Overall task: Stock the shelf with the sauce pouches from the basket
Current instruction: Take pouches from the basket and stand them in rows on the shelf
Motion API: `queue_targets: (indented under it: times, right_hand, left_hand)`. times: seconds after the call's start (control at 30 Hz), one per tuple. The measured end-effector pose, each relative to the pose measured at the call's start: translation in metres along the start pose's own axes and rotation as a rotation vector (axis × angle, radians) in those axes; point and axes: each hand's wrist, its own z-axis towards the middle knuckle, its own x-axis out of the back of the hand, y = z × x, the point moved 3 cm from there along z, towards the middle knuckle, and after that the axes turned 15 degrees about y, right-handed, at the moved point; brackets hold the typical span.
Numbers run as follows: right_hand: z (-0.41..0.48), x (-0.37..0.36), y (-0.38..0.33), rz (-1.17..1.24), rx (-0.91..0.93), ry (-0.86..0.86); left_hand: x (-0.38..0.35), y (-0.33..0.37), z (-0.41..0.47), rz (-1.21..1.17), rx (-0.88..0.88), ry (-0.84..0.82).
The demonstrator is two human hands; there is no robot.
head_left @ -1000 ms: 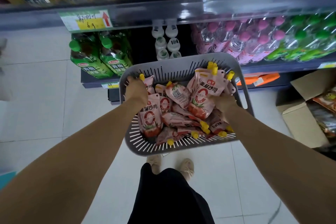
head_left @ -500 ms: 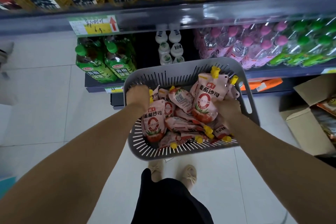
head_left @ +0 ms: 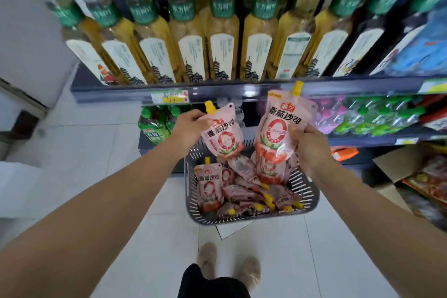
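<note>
The tall dark metal shelf unit point(head_left: 242, 91) fills the view ahead of you. Its upper tier carries a row of clear plastic bottles of yellow liquid with grey caps point(head_left: 222, 38), standing shoulder to shoulder right up to the front edge. On the white tiled floor point(head_left: 96, 157) at the shelf's foot sits the grey slotted plastic basket point(head_left: 190, 201), rectangular with rounded corners. A heap of glossy pink sauce pouches point(head_left: 209, 186) lies inside it. Most lie flat and crossed over one another, and one stands against the basket's left wall.

You hold two more pouches above the basket's far rim, both printed face toward you. The larger pink spouted pouch point(head_left: 278, 133) is in your right hand point(head_left: 310, 146). Its long axis runs nearly upright, and its yellow screw cap points up and a little right, overlapping the shelf's front edge. Your thumb presses the soft front face near the right edge, with the fingers curled behind.

The smaller pink spouted pouch point(head_left: 223, 139) hangs from your left hand point(head_left: 187, 128), which pinches its upper left corner just below the spout. Its long axis leans, with the yellow cap up and to the left and the rounded bottom down and to the right. The two pouches are near each other but apart.
</note>
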Motion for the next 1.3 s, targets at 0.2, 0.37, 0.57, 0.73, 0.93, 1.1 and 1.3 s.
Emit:
queue_targets:
  times: [0.2, 0.37, 0.57, 0.73, 0.93, 1.1, 1.3]
  right_hand:
    - [-0.058, 0.000, -0.103, 0.105, 0.138, -0.119]
    - [-0.111, 0.001, -0.180, 0.166, 0.254, -0.203]
    - [-0.167, -0.011, -0.251, 0.223, 0.377, -0.302]
    - [-0.208, -0.032, -0.295, 0.304, 0.418, -0.384]
    - [-0.237, -0.072, -0.330, 0.312, 0.473, -0.433]
    - [-0.248, -0.114, -0.348, 0.337, 0.511, -0.442]
    - [-0.242, -0.167, -0.361, 0.359, 0.539, -0.435]
  left_hand:
    - [0.028, 0.095, -0.051, -0.105, -0.127, -0.017]
    - [0.061, 0.174, -0.090, -0.218, -0.239, 0.052]
    - [0.113, 0.246, -0.129, -0.336, -0.363, 0.144]
    - [0.164, 0.292, -0.149, -0.425, -0.417, 0.209]
    - [0.221, 0.334, -0.144, -0.529, -0.492, 0.292]
    - [0.270, 0.357, -0.116, -0.559, -0.563, 0.355]
    - [0.304, 0.372, -0.060, -0.536, -0.581, 0.395]
